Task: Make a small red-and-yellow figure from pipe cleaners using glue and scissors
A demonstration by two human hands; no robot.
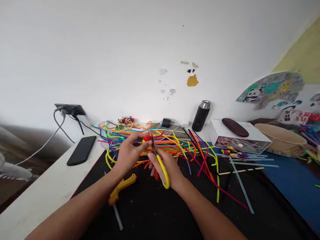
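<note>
Craft desk [57, 181] with pipe cleaners [172, 142]

The scissors [162, 166] have smooth yellow handles of what looks like plastic and blades of grey metal; around them, the pipe cleaners [172, 146] at twelve o'clock are fuzzy and matt, the glue gun [114, 197] at eight is smooth yellow plastic, and the phone [81, 151] at nine has a dark, glossy face. The flask [200, 119] between one and two pairs a matt black body with a shiny metal cap, and at two a brown case [235, 127] with a leathery sheen tops a smooth white box [255, 128]. Beneath, the black mat [155, 213] looks matt, the white tabletop [57, 190] smooth.
</note>
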